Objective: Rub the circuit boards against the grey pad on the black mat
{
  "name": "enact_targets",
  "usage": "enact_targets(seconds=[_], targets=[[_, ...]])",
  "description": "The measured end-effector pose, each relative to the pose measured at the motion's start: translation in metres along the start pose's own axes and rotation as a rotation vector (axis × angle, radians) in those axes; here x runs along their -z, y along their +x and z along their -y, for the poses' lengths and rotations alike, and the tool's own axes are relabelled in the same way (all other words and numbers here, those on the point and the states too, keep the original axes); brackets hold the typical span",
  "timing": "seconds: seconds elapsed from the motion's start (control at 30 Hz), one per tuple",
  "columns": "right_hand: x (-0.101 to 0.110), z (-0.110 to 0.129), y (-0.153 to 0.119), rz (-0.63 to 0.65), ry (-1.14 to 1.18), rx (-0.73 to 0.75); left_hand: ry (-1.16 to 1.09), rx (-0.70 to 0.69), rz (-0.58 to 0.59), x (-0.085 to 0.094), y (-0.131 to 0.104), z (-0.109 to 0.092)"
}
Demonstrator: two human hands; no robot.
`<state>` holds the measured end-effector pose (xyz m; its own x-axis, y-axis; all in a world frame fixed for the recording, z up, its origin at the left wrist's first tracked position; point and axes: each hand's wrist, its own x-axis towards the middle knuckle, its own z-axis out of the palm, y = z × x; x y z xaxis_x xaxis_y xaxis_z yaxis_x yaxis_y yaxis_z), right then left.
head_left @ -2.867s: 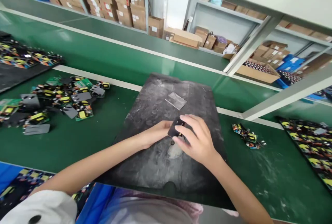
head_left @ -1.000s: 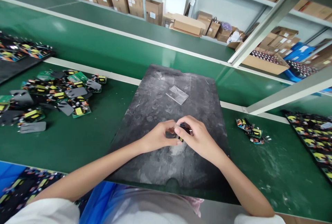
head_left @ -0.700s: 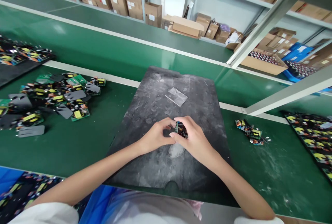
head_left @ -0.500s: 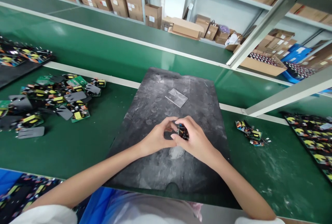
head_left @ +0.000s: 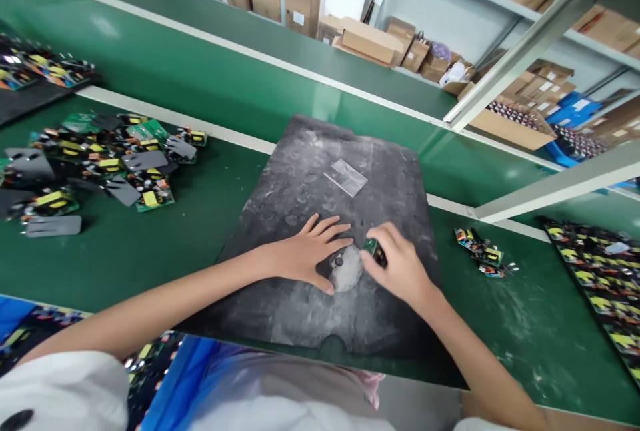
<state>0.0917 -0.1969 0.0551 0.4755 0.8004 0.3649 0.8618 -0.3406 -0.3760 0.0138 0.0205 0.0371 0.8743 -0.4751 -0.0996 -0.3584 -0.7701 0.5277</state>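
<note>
My right hand (head_left: 400,264) grips a small circuit board (head_left: 376,252) with a green edge and dark parts; the fingers cover much of it. To its left, my left hand (head_left: 307,254) is spread out, fingers apart and holding nothing, over a dark worn mat (head_left: 290,318). Between the two hands a pale, worn round patch (head_left: 349,271) shows on the mat, with a small dark spot at its upper left. Farther up the mat lies a flat clear rectangular piece (head_left: 347,178), apart from both hands.
A heap of circuit boards (head_left: 110,164) with grey plates covers the green bench at left. A few boards (head_left: 480,252) lie right of the mat, and a black tray (head_left: 595,278) of boards stands farther right. A slanted metal post (head_left: 545,191) rises behind.
My left hand has come off the circuit board and spread its fingers. My right hand has moved right and slightly down with the board. The view has shifted a little.
</note>
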Motion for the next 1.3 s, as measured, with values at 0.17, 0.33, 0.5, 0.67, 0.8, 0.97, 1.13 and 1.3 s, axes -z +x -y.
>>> enact_targets(seconds=[0.17, 0.33, 0.5, 0.67, 0.8, 0.97, 1.13, 1.3], targets=[[-0.03, 0.014, -0.029, 0.055, -0.172, 0.146, 0.026, -0.026, -0.013, -0.011, 0.0, 0.008], [-0.033, 0.009, -0.017, 0.047, -0.277, 0.06, 0.016, -0.057, -0.144, -0.021, -0.002, 0.014], [-0.032, 0.02, -0.013, 0.106, -0.271, 0.222, 0.01, -0.054, -0.174, -0.023, -0.001, 0.013], [-0.036, 0.018, -0.015, 0.013, -0.286, 0.061, -0.004, -0.04, -0.154, -0.021, -0.001, 0.011], [-0.036, 0.02, -0.017, 0.049, -0.261, 0.156, 0.005, -0.057, -0.161, -0.022, -0.001, 0.012], [-0.033, 0.023, -0.017, 0.048, -0.284, 0.048, 0.02, -0.052, -0.159, -0.023, 0.001, 0.013], [-0.032, 0.023, -0.018, 0.036, -0.284, 0.05, 0.029, -0.043, -0.142, -0.022, 0.001, 0.014], [-0.032, 0.022, -0.018, 0.099, -0.228, 0.141, 0.013, -0.037, -0.135, -0.021, 0.002, 0.013]])
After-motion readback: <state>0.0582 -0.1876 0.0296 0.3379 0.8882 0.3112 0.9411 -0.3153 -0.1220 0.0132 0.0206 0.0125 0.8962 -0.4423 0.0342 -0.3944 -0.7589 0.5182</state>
